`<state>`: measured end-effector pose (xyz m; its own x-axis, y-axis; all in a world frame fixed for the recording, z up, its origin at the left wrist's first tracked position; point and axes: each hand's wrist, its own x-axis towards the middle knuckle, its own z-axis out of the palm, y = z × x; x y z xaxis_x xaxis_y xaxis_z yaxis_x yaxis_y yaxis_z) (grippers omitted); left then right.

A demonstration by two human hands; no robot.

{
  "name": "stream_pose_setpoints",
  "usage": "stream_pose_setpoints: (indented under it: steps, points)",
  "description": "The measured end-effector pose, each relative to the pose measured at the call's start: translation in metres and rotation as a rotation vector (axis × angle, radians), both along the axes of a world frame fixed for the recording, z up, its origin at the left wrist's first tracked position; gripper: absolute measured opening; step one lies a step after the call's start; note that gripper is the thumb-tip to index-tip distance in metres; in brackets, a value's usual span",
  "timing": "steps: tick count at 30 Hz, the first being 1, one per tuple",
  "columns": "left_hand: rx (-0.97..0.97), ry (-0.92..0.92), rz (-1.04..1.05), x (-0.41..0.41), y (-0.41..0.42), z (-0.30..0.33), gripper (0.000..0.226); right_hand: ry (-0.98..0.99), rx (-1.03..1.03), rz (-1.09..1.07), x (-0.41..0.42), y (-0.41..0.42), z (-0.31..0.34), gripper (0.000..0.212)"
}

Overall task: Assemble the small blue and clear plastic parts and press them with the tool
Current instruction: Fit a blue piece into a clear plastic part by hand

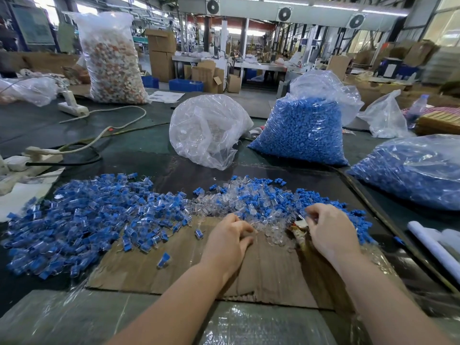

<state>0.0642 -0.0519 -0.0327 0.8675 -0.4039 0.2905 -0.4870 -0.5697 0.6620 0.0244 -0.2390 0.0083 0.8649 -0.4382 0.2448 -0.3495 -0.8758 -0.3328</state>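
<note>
Left hand (227, 239): laid on the cardboard (174, 265), fingers curled at the near edge of the loose parts (251, 202); whether anything is held cannot be told.
Right hand (328, 231): fingers bent into the pile; grip unclear.
Assembled pieces (82, 220): heaped left of both hands.

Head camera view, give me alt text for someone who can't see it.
A person's left hand and right hand reach with curled fingers into a heap of loose clear and blue plastic parts at the far edge of a cardboard sheet. A pile of assembled blue pieces lies to the left; bags of blue parts stand behind.
</note>
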Motion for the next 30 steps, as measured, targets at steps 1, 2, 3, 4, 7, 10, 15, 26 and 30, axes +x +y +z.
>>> stream_pose_setpoints:
  steps: [1, 2, 3, 4, 7, 10, 15, 26, 30]
  points:
    - [-0.012, -0.013, 0.042, 0.001, 0.001, 0.001, 0.025, -0.001, 0.007, 0.025, 0.006, 0.003, 0.0, 0.023]
    - [-0.018, -0.025, 0.076, 0.003, 0.002, 0.001, 0.025, 0.0, 0.008, 0.046, 0.013, 0.006, 0.0, 0.023]
    - [-0.027, -0.031, 0.102, 0.004, 0.003, 0.0, 0.025, 0.001, 0.006, 0.063, 0.02, 0.008, 0.0, 0.024]
    - [-0.037, -0.027, 0.121, 0.005, 0.004, -0.001, 0.026, 0.006, 0.003, 0.078, 0.026, 0.011, -0.001, 0.025]
    - [-0.063, -0.017, 0.149, 0.007, 0.005, -0.005, 0.028, 0.04, -0.014, 0.1, 0.046, 0.019, -0.004, 0.027]
    - [-0.073, -0.011, 0.149, 0.007, 0.004, -0.008, 0.026, 0.063, -0.067, 0.08, 0.062, 0.024, -0.009, 0.03]
    - [-0.048, -0.039, 0.107, 0.008, 0.003, -0.007, 0.022, 0.101, -0.09, 0.048, 0.083, 0.031, -0.013, 0.026]
    - [-0.031, -0.064, 0.046, 0.007, 0.004, -0.005, 0.027, -0.093, -0.142, 0.04, 0.082, 0.03, -0.01, 0.012]
    - [-0.13, -0.015, 0.092, 0.005, 0.006, -0.002, 0.024, -0.192, -0.075, 0.145, 0.063, 0.038, -0.009, 0.008]
